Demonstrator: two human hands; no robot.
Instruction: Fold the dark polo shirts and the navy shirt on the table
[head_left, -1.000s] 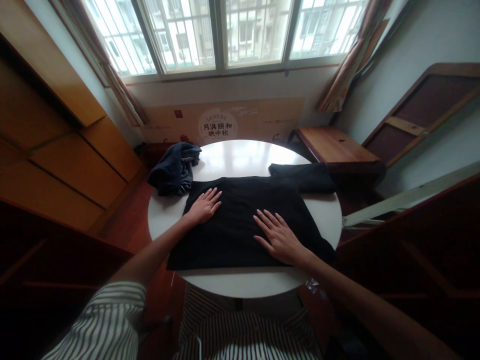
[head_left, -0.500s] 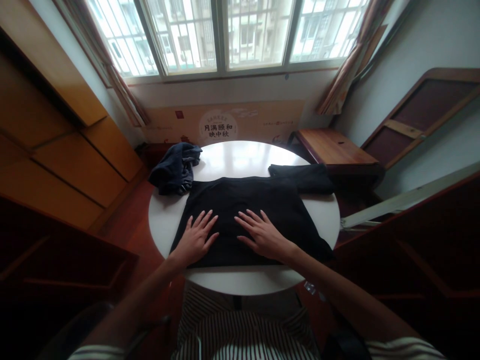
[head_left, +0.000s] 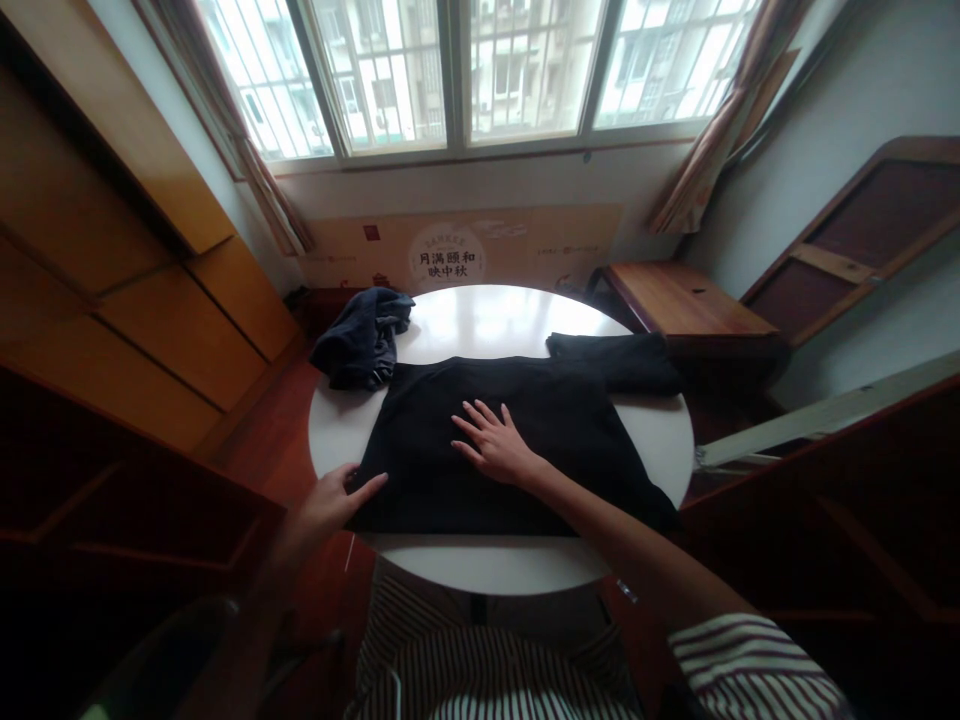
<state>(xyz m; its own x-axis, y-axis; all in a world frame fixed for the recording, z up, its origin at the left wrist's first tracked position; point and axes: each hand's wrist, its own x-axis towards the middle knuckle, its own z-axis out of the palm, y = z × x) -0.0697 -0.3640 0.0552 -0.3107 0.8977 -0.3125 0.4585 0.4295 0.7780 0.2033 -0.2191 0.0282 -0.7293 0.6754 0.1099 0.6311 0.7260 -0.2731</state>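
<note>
A black garment (head_left: 427,470) lies spread out across the white round table (head_left: 465,565). My right hand (head_left: 491,440) rests palm down on its middle, fingers spread. At the garment's left edge is my left hand (head_left: 337,495), its thumb stretched over the cloth and apart from the other fingers, which are partly hidden. A folded black cloth (head_left: 637,362) sits at the table's right, touching the garment's upper right side. Crumpled dark blue clothing (head_left: 356,340) is heaped at the upper left of the table.
Behind the table stands a low wooden bench (head_left: 690,300), under the window side. Orange-brown cabinets (head_left: 187,320) line the left. A dark wooden panel (head_left: 855,260) leans at the right wall, and a pale metal bar (head_left: 810,415) crosses near the table's right edge.
My left hand has moved from the garment's surface out to its left edge. My right hand has slid slightly left and away from me, still flat. The view has shifted a little.
</note>
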